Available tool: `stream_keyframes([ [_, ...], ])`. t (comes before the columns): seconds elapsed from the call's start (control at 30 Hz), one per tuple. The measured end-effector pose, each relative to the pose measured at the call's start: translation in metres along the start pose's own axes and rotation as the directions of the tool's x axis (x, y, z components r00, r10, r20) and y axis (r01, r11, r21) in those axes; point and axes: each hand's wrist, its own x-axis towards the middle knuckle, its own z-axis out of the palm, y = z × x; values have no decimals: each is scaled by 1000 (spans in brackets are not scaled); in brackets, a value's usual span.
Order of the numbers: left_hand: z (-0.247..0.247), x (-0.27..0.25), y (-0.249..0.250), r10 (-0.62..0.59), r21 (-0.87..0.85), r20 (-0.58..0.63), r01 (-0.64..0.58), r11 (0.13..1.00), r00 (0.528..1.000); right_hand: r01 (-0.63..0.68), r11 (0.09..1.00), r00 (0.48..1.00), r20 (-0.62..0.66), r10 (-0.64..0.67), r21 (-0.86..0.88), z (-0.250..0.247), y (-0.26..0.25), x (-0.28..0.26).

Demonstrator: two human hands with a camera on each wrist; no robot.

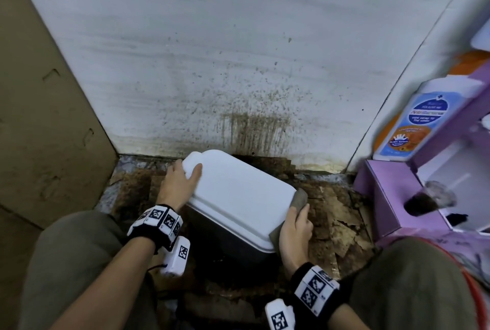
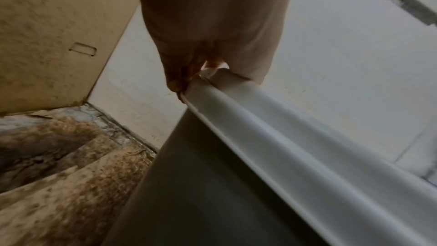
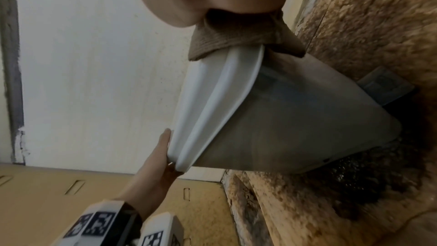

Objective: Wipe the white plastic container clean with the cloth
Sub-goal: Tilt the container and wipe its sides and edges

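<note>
The white plastic container (image 1: 238,192) stands tilted on the dirty floor, its lid facing up. My left hand (image 1: 185,172) grips the lid's far left corner, thumb on top and fingers under the rim. The left wrist view shows those fingertips (image 2: 182,81) curled at the container's rim (image 2: 283,137). My right hand (image 1: 297,219) holds a brown-grey cloth (image 1: 299,200) folded over the container's right corner. In the right wrist view the cloth (image 3: 236,44) wraps the lid edge, the container (image 3: 295,119) lies below it, and my left hand (image 3: 160,156) is at the opposite end.
A cardboard box (image 1: 39,117) stands on the left. Behind the container is a white wall (image 1: 212,51) with brown splatter. A purple shelf (image 1: 392,197) with an orange-and-white bottle (image 1: 413,123) stands at the right. Torn, stained cardboard (image 1: 336,218) covers the floor.
</note>
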Motion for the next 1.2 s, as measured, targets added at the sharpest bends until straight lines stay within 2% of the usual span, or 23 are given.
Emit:
stream_keyframes([
  [0.13, 8, -12, -5, -34, -42, -3, 34, 999, 999, -26, 999, 1000, 14, 26, -36, -1, -7, 9],
  [0.33, 22, -43, -8, -179, -108, 21, 180, 978, 984, -16, 992, 994, 103, 29, -125, -10, -26, 28],
  [0.37, 24, -45, -9, -224, -135, 56, 230, 964, 973, 5, 990, 992, 124, 13, -144, -10, -28, 34],
  [0.43, 26, -47, -15, -268, -236, 222, 319, 918, 937, 53, 987, 985, 173, -27, -150, -14, -30, 46],
  [0.5, 29, -56, -15, -235, -398, 444, 425, 813, 864, 103, 982, 969, 238, -64, -157, -20, -40, 50],
  [0.53, 31, -61, -14, -206, -442, 522, 469, 765, 828, 110, 981, 960, 274, -63, -158, -23, -46, 49],
  [0.57, 37, -63, -14, -177, -465, 551, 477, 746, 815, 125, 978, 952, 297, -71, -168, -26, -50, 49],
  [0.67, 53, -65, -12, -126, -539, 479, 404, 739, 869, 174, 965, 944, 313, -105, -199, -27, -50, 50],
  [0.8, 60, -58, -17, -89, -644, 368, 322, 694, 926, 201, 965, 953, 262, -152, -171, -24, -45, 53],
  [0.9, 52, -48, -27, -70, -641, 276, 238, 730, 959, 206, 964, 959, 233, -164, -169, -14, -39, 44],
  [1.0, 43, -33, -26, -13, -593, 256, 168, 787, 966, 143, 979, 976, 182, -116, -144, -9, -20, 36],
  [1.1, 35, -23, -15, 29, -510, 320, 147, 848, 947, 88, 986, 994, 79, -78, -143, -8, -7, 20],
  [1.2, 30, -20, -3, 8, -445, 345, 156, 882, 939, 74, 991, 997, 38, -70, -113, -1, 4, 2],
])
